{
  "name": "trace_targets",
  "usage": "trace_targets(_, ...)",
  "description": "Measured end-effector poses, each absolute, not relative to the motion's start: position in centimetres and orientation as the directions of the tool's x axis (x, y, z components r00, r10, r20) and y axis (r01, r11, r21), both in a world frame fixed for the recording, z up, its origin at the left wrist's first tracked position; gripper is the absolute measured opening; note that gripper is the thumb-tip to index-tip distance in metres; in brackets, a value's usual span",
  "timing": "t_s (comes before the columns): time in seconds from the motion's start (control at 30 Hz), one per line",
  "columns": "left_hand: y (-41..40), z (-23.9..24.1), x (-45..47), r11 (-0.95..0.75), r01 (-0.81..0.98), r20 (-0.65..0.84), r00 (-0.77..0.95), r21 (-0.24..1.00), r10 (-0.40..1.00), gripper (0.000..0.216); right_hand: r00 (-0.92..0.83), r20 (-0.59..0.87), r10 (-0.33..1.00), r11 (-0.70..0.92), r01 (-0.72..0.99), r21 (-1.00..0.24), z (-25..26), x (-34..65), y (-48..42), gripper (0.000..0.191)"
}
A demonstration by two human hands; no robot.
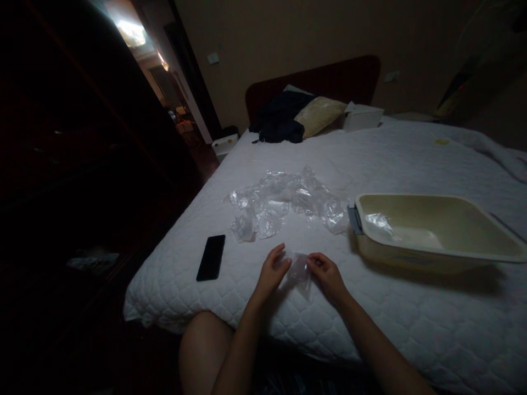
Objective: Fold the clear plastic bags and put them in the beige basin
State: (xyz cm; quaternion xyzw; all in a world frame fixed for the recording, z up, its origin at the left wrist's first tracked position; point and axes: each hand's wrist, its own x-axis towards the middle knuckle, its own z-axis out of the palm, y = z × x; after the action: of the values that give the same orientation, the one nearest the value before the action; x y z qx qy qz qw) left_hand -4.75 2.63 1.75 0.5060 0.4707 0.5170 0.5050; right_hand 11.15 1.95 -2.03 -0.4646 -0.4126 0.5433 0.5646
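Observation:
A small clear plastic bag hangs just over the near edge of the bed. Its upper right corner is pinched between the thumb and fingers of my right hand. On the other side, my left hand has its thumb and fingers apart. The left thumb lies close to the bag's edge; whether it touches is hard to make out. Beyond both hands, a loose pile of crumpled clear plastic bags spreads over the white quilted bed cover.
A black phone lies left of my hands. To the right stands a cream plastic bin with a grey handle and some clear plastic inside. Dark clothing, a beige pillow and a white box sit by the headboard.

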Motion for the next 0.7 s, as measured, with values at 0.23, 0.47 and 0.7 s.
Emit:
trace_targets(0.23,2.5,1.0,-4.1,0.178,-0.203,-0.151,0.141,0.963,0.978,0.039,0.089,-0.063,0.994,-0.031,-0.322,-0.946,-2.3,11.3,2.1,0.028)
trace_targets(0.47,2.2,0.5,-3.7,0.147,-0.088,-0.127,0.204,0.985,0.971,0.037,0.091,-0.065,0.994,-0.031,-0.329,-0.944,-2.4,11.3,2.1,0.033)
trace_targets(0.7,2.2,0.6,-3.6,0.228,-0.272,-0.17,0.221,0.935,0.96,0.047,0.01,-0.097,0.995,-0.083,-0.445,-0.892,-2.7,11.5,2.1,0.032)
